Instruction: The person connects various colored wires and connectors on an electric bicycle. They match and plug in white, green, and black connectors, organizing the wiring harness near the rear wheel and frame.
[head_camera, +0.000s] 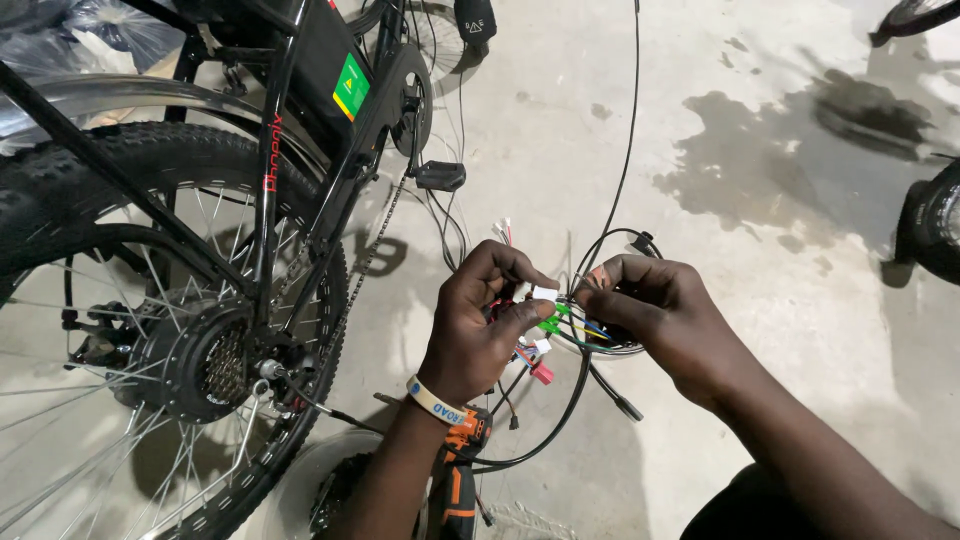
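Centrally, a bundle of thin insulated wires (575, 325) ending in small plastic connectors is held between two bare hands above a stained concrete floor (760, 250). The left hand (480, 325) is curled nearly closed, and a white connector (544, 293) is pinched between its thumb and forefinger; a pale printed wristband (432, 400) is worn at the wrist. The right hand (655, 315) is likewise almost closed, its fingertips gripping wires at the 3 o'clock side of the bundle. The held section runs roughly level, from 9 to 3 o'clock, while a green connector (550, 323) lies just below the white one and a pink connector (541, 373) hangs toward 6 o'clock. Black sheathed cables (600, 250) loop around the bundle and trail up toward 12 o'clock. At 9 o'clock stands a bicycle rear wheel (110, 330) with a knobbly rubber tyre, thin metal spokes, a hub motor and a toothed cassette, beside a black frame (300, 130) carrying a green label. At 6 o'clock, between the forearms, an orange-and-black power tool (458, 470) is seen, its long axis near vertical.
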